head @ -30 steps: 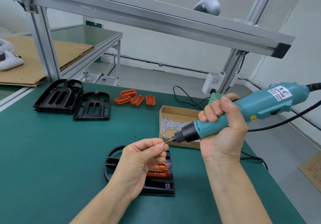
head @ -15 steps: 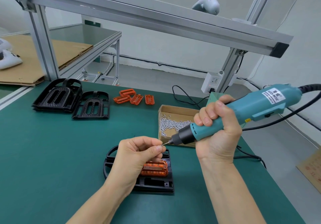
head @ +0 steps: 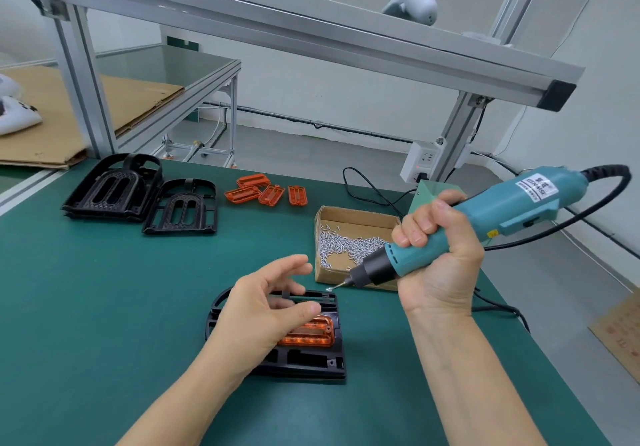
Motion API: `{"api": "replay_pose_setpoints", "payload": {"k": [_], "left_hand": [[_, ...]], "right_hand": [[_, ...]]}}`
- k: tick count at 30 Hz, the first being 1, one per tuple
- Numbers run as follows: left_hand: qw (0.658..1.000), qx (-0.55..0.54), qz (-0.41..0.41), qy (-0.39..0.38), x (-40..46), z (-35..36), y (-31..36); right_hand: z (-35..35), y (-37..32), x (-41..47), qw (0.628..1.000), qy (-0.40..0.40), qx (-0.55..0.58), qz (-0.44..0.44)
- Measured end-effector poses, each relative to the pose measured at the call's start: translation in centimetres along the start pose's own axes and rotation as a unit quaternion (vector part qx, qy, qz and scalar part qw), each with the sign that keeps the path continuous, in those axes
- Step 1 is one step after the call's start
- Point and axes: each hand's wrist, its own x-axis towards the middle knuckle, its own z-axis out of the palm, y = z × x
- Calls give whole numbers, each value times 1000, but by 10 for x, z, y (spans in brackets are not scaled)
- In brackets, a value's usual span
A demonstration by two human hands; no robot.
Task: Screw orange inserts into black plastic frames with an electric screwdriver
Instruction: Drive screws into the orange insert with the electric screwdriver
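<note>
the right hand [head: 440, 258] is wrapped tight round the teal driver [head: 485, 217], fingers curled over the barrel, tool tilted so the bit [head: 341, 284] points down and left toward the frame [head: 311, 359] on the green mat [head: 104, 307]. a small screw [head: 330, 288] sits on the tip of the bit, apparently held there by the bit alone, since nothing else touches it. that slant looks chosen to bring the screw over the frame's top right corner without the hand blocking the view.

the left hand [head: 266, 307] hovers over the frame with fingers spread and loosely bent, holding nothing. it sits above the insert [head: 311, 333], which lies seated in the frame's middle opening. my guess is the hand is placed to press the frame or insert steady while the screw goes in.

the box [head: 353, 215] of screws stands just right of the frame, within easy reach of the bit. 4 spare inserts [head: 266, 193] lie further back, and a stack of frames [head: 110, 189] beside 1 single frame [head: 181, 206] waits at back left, kept apart from the working spot.

the step in hand seems to be driving a screw; whether any screws are already in this frame i cannot tell.
</note>
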Motion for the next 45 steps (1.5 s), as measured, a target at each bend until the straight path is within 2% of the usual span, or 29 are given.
{"api": "replay_pose_setpoints", "payload": {"k": [2,4,6,8,12,14,24,31,38,45], "left_hand": [[988,153,30,-23,-4,-8,-2],[956,274,71,-75,-8,-11,-3],[918,365,95,-122,-10,-9,-4],[895,408,114,-140,-10,-5,-6],[929,339,126,-79,-5,2,-3],[933,332,125,-61,-1,6,-1],[985,149,66,-52,1,18,-6],[986,141,80,-44,1,17,-7],[973,179,120,-79,4,16,-10],[964,229,125,-49,2,14,-4]], "right_hand": [[-2,2,0,1000,-2,-19,17],[-5,5,0,998,-1,-42,37],[-7,8,-1,997,1,-64,54],[-10,10,-3,994,6,-79,69],[-13,9,-3,995,19,-68,76],[-12,6,-2,996,27,-50,68],[-6,-2,1,998,27,-9,51],[-6,0,2,998,26,-4,49],[-9,3,0,998,23,-4,53],[-11,5,1,998,25,-11,54]]}}
